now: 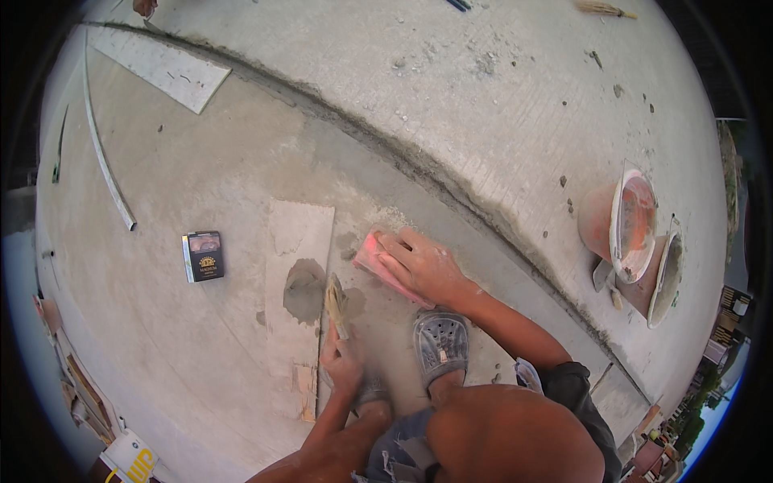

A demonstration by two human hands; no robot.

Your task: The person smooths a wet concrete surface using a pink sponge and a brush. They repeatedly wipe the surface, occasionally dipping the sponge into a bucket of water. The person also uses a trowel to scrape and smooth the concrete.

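My right hand (423, 266) is closed over a flat pink sponge-like block (385, 270), pressed down beside a band of smoothed, damp grey cement (354, 157). Lower down, my left hand (342, 362) grips a small brush (335, 306) with straw-coloured bristles pointing away from me. The brush is over the right edge of a pale, mortar-stained board (299, 225). On that board sits a round heap of wet grey mortar (306, 291). Dark wet patches mark the floor between the board and the pink block. My clog (440, 342) stands just below my right hand.
A raised slab edge (403, 161) runs diagonally across the floor. Two buckets (596, 221) (667, 278) lean at the right, near a trowel (601, 275). A black box (203, 256), a metal strip (105, 153) and a long board (165, 68) lie left. Another person's hand (145, 6) shows top left.
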